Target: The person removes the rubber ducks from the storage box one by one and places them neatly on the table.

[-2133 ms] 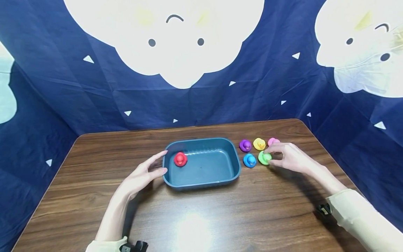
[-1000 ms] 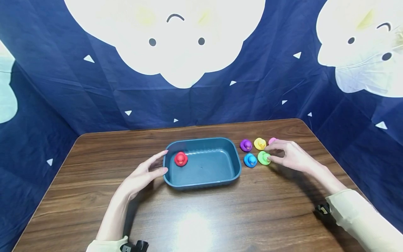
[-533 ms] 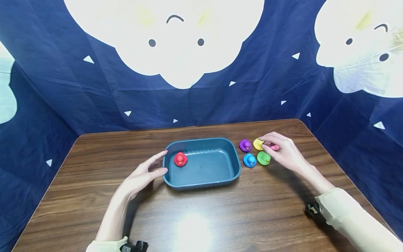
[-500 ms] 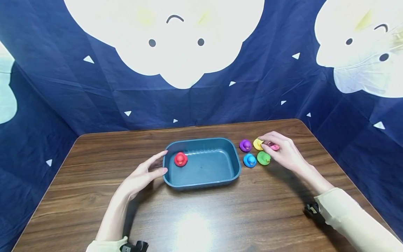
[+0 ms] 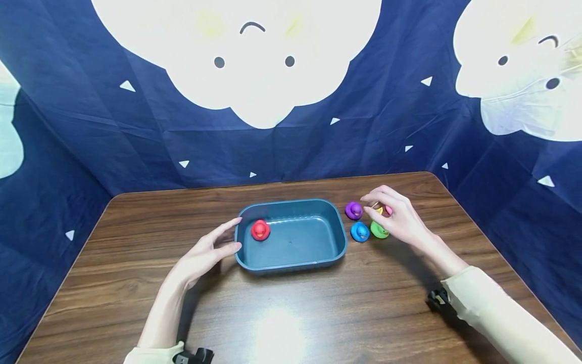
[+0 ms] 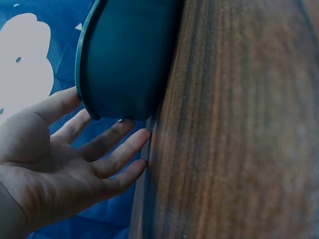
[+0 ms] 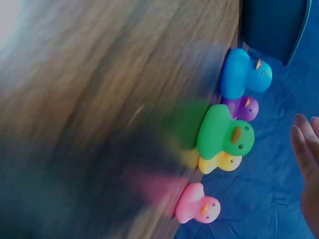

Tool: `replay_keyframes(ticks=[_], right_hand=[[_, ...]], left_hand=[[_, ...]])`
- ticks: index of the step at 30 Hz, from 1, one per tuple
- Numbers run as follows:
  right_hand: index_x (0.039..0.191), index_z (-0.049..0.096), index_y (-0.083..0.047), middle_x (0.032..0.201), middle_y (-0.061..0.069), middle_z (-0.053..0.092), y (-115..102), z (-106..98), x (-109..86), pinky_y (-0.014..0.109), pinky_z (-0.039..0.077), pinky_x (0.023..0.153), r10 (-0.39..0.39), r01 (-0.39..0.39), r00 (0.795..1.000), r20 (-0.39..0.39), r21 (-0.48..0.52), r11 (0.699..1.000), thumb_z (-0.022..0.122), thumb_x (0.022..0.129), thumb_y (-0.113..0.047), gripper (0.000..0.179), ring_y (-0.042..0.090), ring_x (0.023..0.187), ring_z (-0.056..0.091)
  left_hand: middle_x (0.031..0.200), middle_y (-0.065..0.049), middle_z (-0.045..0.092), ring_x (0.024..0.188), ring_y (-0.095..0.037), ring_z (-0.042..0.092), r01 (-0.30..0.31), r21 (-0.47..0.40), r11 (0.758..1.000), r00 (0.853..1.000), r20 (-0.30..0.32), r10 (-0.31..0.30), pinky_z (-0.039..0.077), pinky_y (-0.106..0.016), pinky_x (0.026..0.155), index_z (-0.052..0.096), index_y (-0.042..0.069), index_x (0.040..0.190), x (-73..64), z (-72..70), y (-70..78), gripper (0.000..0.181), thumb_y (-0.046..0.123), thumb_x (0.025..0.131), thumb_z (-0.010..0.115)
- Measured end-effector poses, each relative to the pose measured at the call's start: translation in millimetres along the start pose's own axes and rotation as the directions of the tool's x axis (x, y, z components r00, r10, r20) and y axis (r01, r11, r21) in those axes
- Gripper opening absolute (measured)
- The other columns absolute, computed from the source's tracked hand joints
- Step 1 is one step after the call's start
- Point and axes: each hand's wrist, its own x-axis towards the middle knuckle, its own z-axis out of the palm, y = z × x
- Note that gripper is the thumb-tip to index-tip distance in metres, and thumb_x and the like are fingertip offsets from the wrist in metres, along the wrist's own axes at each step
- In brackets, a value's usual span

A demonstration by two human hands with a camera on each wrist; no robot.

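My left hand has its fingertips against the left end of a dark blue-green plastic bin, fingers spread, as the left wrist view shows too. A red rubber duck sits inside the bin near that end. My right hand hovers over the duck group with thumb and fingers apart and nothing between them. Its fingertips are nearest the purple duck. In front stand a blue duck and a green duck. The yellow duck and pink duck are mostly hidden by this hand in the head view.
The ducks stand close together on the wooden table, just right of the bin. A dark blue cloth with white clouds hangs behind the table's back edge and along its sides.
My right hand has left the green duck and moved up and to the left, over the yellow duck toward the purple one. The left hand and the bin have stayed put.
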Motion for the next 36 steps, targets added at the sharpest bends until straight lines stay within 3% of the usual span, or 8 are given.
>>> replay_keyframes(ticks=[10,17,28,32,36], right_hand=[[0.111,0.075,-0.016,0.105,-0.001,0.07,-14,12,16.9,0.022,0.054,0.08,-0.022,0.02,0.999,0.033,0.071,0.997,0.078,0.086,0.0,0.03,0.01,0.09,0.066],[0.11,0.076,-0.012,0.1,0.005,0.071,-25,26,31.3,0.024,0.054,0.076,-0.072,0.069,0.997,0.019,0.14,0.988,0.078,0.086,0.002,0.028,0.014,0.086,0.065],[0.109,0.076,-0.013,0.105,0.0,0.071,-42,42,49.5,0.034,0.059,0.074,-0.103,0.092,0.993,0.064,0.153,0.984,0.077,0.09,-0.007,0.02,0.011,0.087,0.068],[0.11,0.076,-0.013,0.105,0.001,0.071,-47,47,53.5,0.034,0.06,0.077,-0.102,0.089,0.991,0.081,0.151,0.985,0.077,0.091,-0.01,0.02,0.011,0.088,0.069],[0.111,0.075,-0.011,0.105,0.004,0.071,-51,52,56.8,0.03,0.058,0.069,-0.092,0.076,0.991,0.096,0.162,0.984,0.076,0.092,-0.011,0.019,0.014,0.088,0.07]], left_hand=[[0.16,-0.022,0.042,0.145,-0.04,0.048,-0.006,0.007,1.0,1.0,-0.004,0.006,0.031,-0.06,0.124,0.031,0.023,0.163,-0.5,-0.2,-0.6,0.069,0.025,0.102,0.065],[0.16,-0.021,0.042,0.145,-0.04,0.048,-0.003,0.0,1.0,1.0,0.0,0.003,0.031,-0.06,0.124,0.031,0.023,0.163,-0.1,-0.2,-0.7,0.07,0.025,0.102,0.065],[0.159,-0.022,0.043,0.144,-0.04,0.049,-0.006,0.003,1.0,1.0,-0.005,0.006,0.031,-0.06,0.124,0.031,0.023,0.163,0.2,0.0,-1.3,0.07,0.025,0.102,0.065],[0.159,-0.022,0.044,0.143,-0.039,0.05,-0.007,0.004,1.0,1.0,-0.008,0.007,0.032,-0.059,0.124,0.032,0.023,0.162,0.3,0.4,-1.4,0.069,0.024,0.102,0.065],[0.159,-0.022,0.044,0.144,-0.039,0.05,-0.006,0.002,1.0,1.0,-0.01,0.006,0.031,-0.06,0.124,0.032,0.023,0.162,0.3,0.7,-1.4,0.069,0.025,0.101,0.065]])
